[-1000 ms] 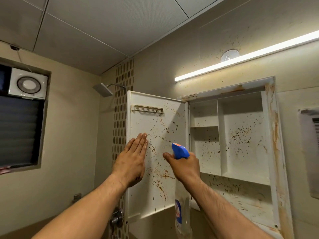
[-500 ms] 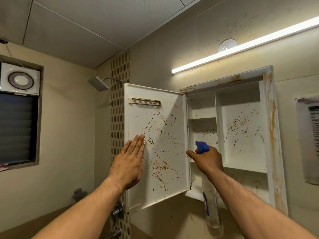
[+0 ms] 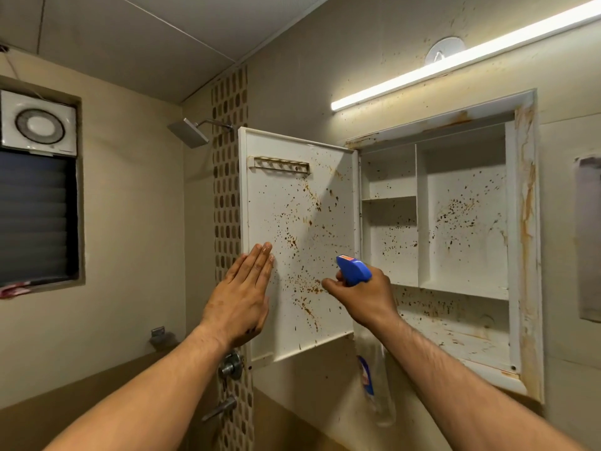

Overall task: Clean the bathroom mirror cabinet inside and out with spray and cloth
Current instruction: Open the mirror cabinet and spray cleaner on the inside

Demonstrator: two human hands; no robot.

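Observation:
The white cabinet door (image 3: 302, 203) stands swung open to the left, its inner face speckled with brown spots. My left hand (image 3: 242, 294) presses flat, fingers straight, against the door's left edge. My right hand (image 3: 364, 296) grips the neck of a clear spray bottle (image 3: 374, 388) with a blue trigger head (image 3: 353, 270), nozzle aimed at the door's inner face. The open cabinet (image 3: 523, 255) to the right has stained shelves and a rusty right frame. No cloth is in view.
A lit tube light (image 3: 455, 63) runs above the cabinet. A shower head (image 3: 188, 133) and taps (image 3: 231, 366) are on the tiled strip left of the door. An exhaust fan (image 3: 39, 125) sits over a louvred window at far left.
My right hand has carried the spray bottle from in front of the cabinet shelves back left to face the door's inner side. My left hand stays on the door.

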